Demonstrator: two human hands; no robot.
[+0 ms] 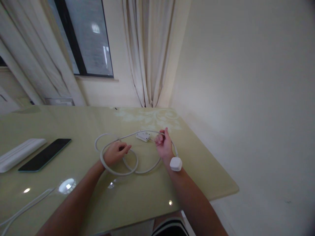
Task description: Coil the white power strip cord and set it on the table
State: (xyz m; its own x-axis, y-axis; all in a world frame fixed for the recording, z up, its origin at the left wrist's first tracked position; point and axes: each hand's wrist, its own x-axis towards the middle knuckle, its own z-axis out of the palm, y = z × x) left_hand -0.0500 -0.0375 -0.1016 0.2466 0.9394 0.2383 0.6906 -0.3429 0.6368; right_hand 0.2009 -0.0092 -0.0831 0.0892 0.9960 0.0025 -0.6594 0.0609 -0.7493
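Observation:
A long white cable (148, 171) lies in loose loops over the table around both hands. My left hand (116, 152) is closed, its fingers curled where the cable runs beneath them; one loop crosses over its wrist. Raised to the right, my right hand (163, 143) has its fingers bent round another stretch of the cable. From that stretch the white plug (176, 164) hangs against my right wrist. Between the hands, slightly farther off, sits a small white power strip (142, 135) on the tabletop. The contact under my left fingers is partly hidden.
The glossy pale-green table (197, 177) has a rounded corner at right, near a bare wall. At left lie a dark tablet-like slab (46, 154) and a long white case (21, 153). Another thin white cable (27, 207) runs at the lower left. Curtains and a window stand behind.

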